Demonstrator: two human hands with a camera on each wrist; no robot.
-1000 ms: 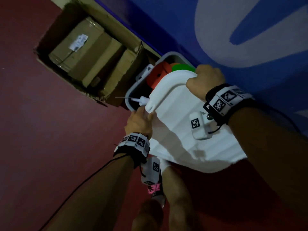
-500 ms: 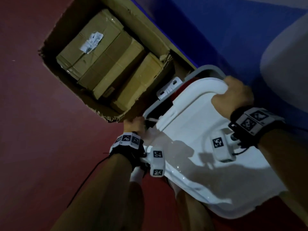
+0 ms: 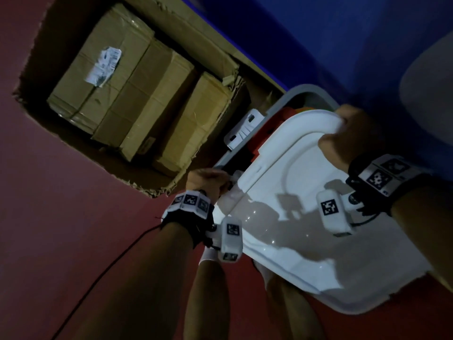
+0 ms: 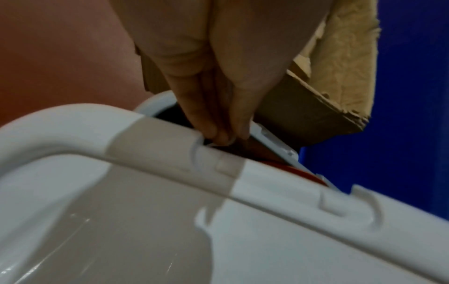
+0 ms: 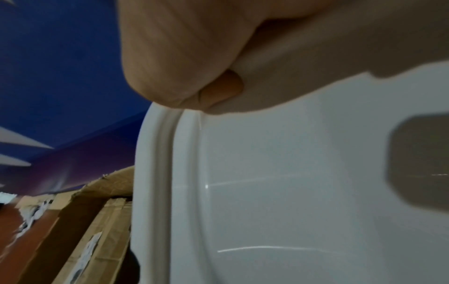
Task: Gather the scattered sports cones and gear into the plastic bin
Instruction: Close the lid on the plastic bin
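One lid (image 3: pixel 306 241), one bin (image 3: pixel 304 90), two hands on the lid, and three boxes (image 3: pixel 157 104) inside a carton (image 3: pixel 203 47) beside the bin.

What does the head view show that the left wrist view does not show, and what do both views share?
Only the head view shows the right hand gripping the white lid's far corner, the taped cardboard boxes and the bin's latch. Only the left wrist view shows the left hand's fingertips reaching into a notch at the lid's edge. Both show the lid, the left hand and torn cardboard.
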